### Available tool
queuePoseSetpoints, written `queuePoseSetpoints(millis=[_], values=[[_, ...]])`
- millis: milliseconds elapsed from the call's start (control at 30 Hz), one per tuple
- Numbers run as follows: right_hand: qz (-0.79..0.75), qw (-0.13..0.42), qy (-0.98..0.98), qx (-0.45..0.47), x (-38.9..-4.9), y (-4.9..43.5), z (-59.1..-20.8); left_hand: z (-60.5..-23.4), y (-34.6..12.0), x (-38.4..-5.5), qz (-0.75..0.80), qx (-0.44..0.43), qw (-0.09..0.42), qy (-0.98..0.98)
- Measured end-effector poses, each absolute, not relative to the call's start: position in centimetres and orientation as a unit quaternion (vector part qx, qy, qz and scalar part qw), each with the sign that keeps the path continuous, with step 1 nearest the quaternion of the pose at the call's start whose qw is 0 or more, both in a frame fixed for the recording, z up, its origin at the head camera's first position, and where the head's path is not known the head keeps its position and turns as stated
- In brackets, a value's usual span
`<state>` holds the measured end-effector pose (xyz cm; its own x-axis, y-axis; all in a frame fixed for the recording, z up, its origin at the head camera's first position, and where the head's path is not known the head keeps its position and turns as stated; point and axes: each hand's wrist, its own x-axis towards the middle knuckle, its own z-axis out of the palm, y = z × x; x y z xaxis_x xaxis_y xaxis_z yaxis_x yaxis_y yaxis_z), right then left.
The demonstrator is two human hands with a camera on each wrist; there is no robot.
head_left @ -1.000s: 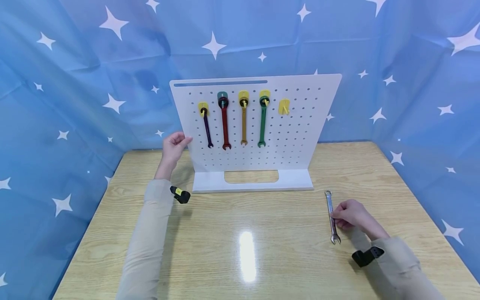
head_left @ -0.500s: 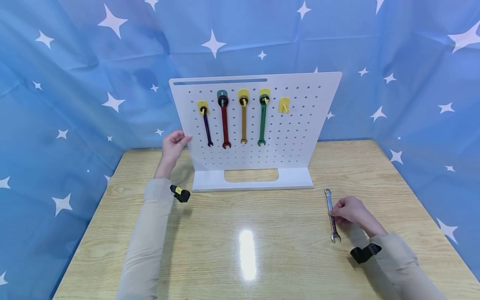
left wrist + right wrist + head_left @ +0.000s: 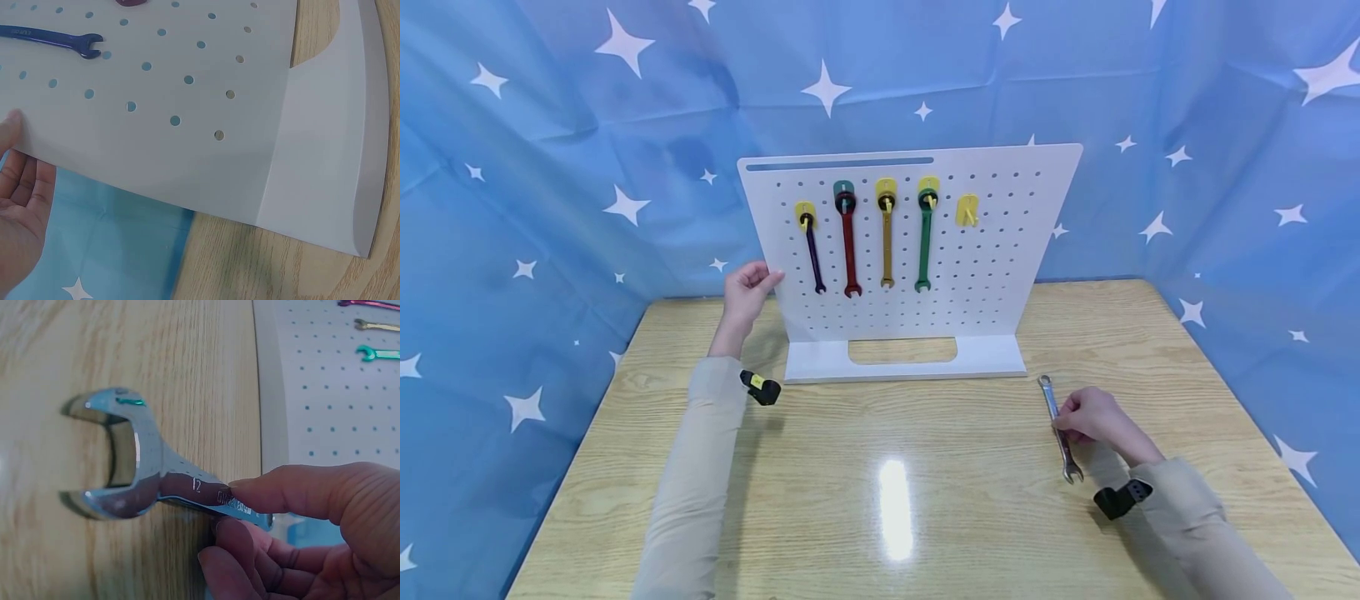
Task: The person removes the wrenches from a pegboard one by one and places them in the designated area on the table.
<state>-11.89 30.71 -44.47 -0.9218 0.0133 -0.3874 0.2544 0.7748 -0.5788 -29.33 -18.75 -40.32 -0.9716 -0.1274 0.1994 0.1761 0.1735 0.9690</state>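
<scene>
A silver combination wrench (image 3: 1057,427) lies on the wooden table (image 3: 880,467) at the right, and my right hand (image 3: 1088,417) pinches its shaft. In the right wrist view my fingertips (image 3: 250,490) close on the shaft just behind the open-end jaw of the wrench (image 3: 134,469). A white pegboard stand (image 3: 992,275) is upright at the back. My left hand (image 3: 747,292) holds its left edge, thumb (image 3: 11,122) on the front face of the pegboard (image 3: 187,137). On yellow hooks hang a purple (image 3: 813,254), a red (image 3: 849,246), a gold (image 3: 887,242) and a green wrench (image 3: 923,246).
One yellow hook (image 3: 967,212) to the right of the green wrench carries nothing. A blue cloth with white stars (image 3: 550,167) walls in the table at the back and both sides. The pegboard's base flange (image 3: 331,144) rests on the tabletop.
My right hand has shifted slightly up and left with the silver wrench, whose ring end has swung to the left. The left hand and pegboard have not moved.
</scene>
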Motion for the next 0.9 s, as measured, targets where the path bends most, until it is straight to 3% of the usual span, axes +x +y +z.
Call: queuePoseSetpoints(millis=[367,900], values=[[-0.329,0.197,0.92,0.083,-11.9,30.9,-44.6,-40.3,-18.7,-29.3,-0.648,-0.012,0.115,-0.753],[-0.421,0.087,0.902,0.04,-14.1,29.5,-41.6,-40.2,-18.7,-29.2,-0.643,-0.007,0.117,-0.757]])
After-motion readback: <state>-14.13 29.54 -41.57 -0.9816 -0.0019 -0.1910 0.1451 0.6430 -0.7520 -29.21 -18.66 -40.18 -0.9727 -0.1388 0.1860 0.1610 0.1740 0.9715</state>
